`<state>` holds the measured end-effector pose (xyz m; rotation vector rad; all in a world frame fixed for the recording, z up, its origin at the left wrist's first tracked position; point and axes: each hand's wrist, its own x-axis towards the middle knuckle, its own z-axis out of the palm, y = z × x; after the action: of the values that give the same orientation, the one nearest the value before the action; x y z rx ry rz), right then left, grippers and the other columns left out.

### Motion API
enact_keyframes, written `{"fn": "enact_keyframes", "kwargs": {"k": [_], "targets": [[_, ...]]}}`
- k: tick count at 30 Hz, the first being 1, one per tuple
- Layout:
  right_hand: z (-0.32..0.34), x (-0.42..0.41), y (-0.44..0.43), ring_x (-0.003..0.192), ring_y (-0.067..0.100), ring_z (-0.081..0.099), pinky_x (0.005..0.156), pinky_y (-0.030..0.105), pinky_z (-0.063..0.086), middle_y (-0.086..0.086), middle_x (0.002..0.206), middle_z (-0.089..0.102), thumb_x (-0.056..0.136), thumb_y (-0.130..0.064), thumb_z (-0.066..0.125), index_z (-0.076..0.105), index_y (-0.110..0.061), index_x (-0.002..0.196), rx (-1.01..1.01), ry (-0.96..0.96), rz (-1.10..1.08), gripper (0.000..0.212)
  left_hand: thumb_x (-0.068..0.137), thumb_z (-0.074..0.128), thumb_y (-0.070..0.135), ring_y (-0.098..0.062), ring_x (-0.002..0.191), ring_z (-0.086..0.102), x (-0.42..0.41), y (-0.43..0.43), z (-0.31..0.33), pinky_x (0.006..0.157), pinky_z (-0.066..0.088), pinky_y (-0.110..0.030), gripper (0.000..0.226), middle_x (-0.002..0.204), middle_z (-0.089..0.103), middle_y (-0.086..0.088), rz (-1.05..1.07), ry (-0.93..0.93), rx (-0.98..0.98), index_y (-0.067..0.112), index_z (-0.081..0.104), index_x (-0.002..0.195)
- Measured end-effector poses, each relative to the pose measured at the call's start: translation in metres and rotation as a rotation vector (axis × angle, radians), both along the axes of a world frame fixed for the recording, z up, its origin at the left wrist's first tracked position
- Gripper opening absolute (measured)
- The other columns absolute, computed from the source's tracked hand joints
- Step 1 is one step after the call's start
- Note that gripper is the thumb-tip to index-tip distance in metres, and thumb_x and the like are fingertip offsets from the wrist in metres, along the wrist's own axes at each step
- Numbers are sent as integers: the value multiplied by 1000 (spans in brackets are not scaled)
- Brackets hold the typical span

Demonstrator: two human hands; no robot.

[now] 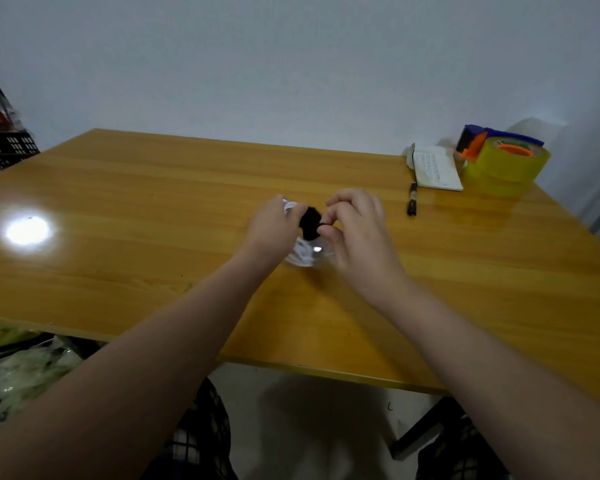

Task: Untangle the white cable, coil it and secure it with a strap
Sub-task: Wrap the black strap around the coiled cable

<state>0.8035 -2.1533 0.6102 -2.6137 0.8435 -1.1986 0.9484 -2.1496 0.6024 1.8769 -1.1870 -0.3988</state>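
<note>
**A:** What lies at the middle of the table (153,202)?

**B:** The coiled cable (300,256), its lower end at the tabletop. The left hand (272,225) grips it from the left. The strap (309,223) sits above the coil, between the two hands, pinched from the right by the right hand (357,230).

**A:** And to the right?

**B:** The pen (412,199) lies right of the right hand, apart from it. The notebook (437,168) is behind the pen. The stacked tape rolls (503,164) are just right of the notebook, at the far right corner, with the dispenser (471,140) at their upper far-left side.

**A:** Off the table?

**B:** A crate (4,150) stands beyond the far left corner, and bags (21,368) lie below the near left edge.
</note>
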Motion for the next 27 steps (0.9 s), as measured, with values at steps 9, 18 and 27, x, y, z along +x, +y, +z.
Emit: {"fn": "enact_keyframes", "kwargs": {"k": [9, 18, 27], "targets": [[33, -11, -9, 73, 14, 70, 68, 26, 56, 12, 89, 67, 101, -17, 35, 43, -21, 89, 709, -453, 241, 15, 96, 50, 32, -27, 99, 59, 14, 12, -5, 77, 42, -32, 39, 110, 63, -16, -162, -39, 1, 5, 56, 123], [33, -21, -27, 92, 16, 52, 70, 27, 40, -2, 102, 58, 84, -22, 68, 50, -23, 83, 485, 198, -99, 17, 96, 50, 34, -19, 93, 57, 10, 17, -7, 77, 44, -30, 35, 109, 61, -8, -137, -27, -32, 11, 57, 121], [56, -21, -24, 64, 14, 59, 60, 24, 51, -6, 69, 58, 90, -22, 61, 68, -20, 94, 400, 247, -158, 8, 96, 48, 36, -23, 102, 58, 5, 13, -8, 78, 43, -30, 38, 114, 62, -11, -116, 51, -45, 13, 54, 125]]}}
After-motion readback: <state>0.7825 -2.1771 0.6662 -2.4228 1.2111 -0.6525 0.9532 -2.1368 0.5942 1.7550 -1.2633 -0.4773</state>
